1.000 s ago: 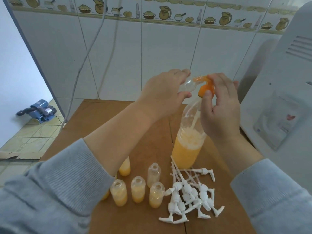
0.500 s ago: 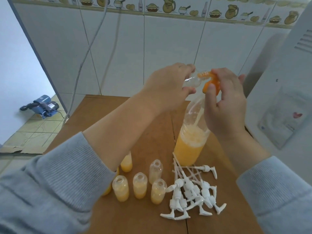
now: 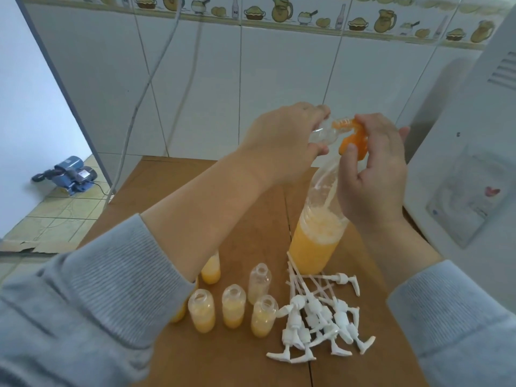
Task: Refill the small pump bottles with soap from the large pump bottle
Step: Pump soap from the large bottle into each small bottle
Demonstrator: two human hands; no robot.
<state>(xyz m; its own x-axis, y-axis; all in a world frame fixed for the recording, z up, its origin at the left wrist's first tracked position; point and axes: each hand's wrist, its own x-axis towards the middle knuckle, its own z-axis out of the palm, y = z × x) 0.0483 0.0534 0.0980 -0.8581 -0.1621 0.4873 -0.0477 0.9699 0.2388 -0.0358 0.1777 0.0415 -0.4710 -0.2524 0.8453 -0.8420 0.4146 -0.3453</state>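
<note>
The large pump bottle point(image 3: 315, 241) stands on the brown worktop point(image 3: 240, 358), about half full of orange soap with froth on top, while the left hand point(image 3: 282, 141) grips a clear small bottle point(image 3: 325, 132) tipped sideways against the orange pump head point(image 3: 353, 138), round which the right hand point(image 3: 374, 174) curls its fingers. Nearer the person stand six small bottles point(image 3: 233, 305), uncapped where their tops show: five hold orange soap and one is almost empty. Beside them lies a heap of white pump tops point(image 3: 315, 319), tangled too closely to count.
</note>
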